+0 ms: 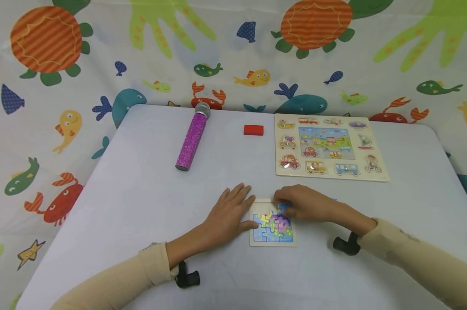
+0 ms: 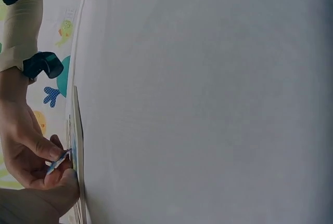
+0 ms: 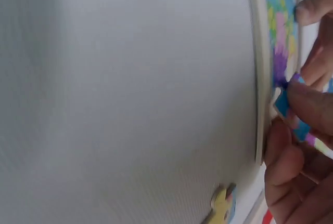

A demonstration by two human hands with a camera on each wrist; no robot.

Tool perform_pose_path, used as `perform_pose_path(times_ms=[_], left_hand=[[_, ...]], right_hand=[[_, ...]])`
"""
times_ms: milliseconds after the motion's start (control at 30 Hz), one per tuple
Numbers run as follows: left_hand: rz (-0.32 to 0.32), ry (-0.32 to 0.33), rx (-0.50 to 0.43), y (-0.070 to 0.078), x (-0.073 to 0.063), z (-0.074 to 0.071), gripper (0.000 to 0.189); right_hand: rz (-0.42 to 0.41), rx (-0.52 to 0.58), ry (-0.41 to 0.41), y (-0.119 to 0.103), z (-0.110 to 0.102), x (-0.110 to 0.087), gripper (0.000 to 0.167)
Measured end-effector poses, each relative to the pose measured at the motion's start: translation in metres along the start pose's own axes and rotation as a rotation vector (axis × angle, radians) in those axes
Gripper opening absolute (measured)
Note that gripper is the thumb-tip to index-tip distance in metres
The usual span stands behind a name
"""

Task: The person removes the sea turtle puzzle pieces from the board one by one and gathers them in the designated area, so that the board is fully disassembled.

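Observation:
A small square jigsaw puzzle in a pale wooden tray lies flat before the person, its lower rows filled with colourful pieces. The left hand rests at the tray's left side, fingers spread and thumb over the puzzle's edge. Over the tray's upper right corner, the right hand pinches a blue jigsaw piece between thumb and fingers. That piece is held tilted close above the puzzle, as the left wrist view also shows. Part of the tray's top right is hidden by the right hand.
Behind the tray lie a glittery pink microphone, a red block and a larger wooden vehicle puzzle board. A yellow-and-blue piece lies on the table near the right hand. A sea-animal cloth hangs behind the white table.

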State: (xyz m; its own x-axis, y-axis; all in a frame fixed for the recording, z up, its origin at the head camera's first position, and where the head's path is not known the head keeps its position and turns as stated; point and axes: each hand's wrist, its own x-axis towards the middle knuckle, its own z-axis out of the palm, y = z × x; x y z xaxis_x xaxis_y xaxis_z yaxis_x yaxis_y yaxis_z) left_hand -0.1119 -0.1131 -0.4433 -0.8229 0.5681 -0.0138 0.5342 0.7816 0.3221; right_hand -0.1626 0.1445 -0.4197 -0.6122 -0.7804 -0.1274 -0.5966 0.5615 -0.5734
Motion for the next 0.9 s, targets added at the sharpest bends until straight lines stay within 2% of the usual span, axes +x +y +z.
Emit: perform_pose_path(times_ms=[167, 267, 367, 467, 567, 633, 767, 900], left_hand=[[-0.002, 0.008, -0.005, 0.0, 0.0, 0.0, 0.073], [-0.002, 0.01, -0.012, 0.001, -0.001, -0.001, 0.073], [-0.008, 0.012, -0.017, 0.001, -0.002, -0.003, 0.073], [-0.015, 0.017, -0.018, 0.0, -0.003, -0.004, 0.073], [-0.017, 0.022, -0.021, 0.0, -0.003, -0.004, 0.074], [-0.02, 0.023, -0.022, 0.0, -0.003, -0.004, 0.074], [-0.031, 0.023, -0.03, 0.0, -0.004, -0.004, 0.074], [-0.028, 0.026, -0.036, 0.0, -0.004, -0.003, 0.074]], right_hand=[[0.045, 0.143, 0.074, 0.005, -0.006, -0.012, 0.012], [0.143, 0.235, 0.128, 0.012, -0.021, -0.029, 0.011], [0.271, 0.28, 0.157, 0.024, -0.04, -0.051, 0.016], [0.362, 0.231, 0.139, 0.04, -0.055, -0.076, 0.02], [0.401, 0.192, 0.098, 0.056, -0.064, -0.096, 0.017], [0.399, 0.186, 0.07, 0.064, -0.066, -0.105, 0.014], [0.375, 0.163, 0.044, 0.074, -0.063, -0.111, 0.01], [0.367, 0.063, 0.086, 0.077, -0.054, -0.11, 0.011]])
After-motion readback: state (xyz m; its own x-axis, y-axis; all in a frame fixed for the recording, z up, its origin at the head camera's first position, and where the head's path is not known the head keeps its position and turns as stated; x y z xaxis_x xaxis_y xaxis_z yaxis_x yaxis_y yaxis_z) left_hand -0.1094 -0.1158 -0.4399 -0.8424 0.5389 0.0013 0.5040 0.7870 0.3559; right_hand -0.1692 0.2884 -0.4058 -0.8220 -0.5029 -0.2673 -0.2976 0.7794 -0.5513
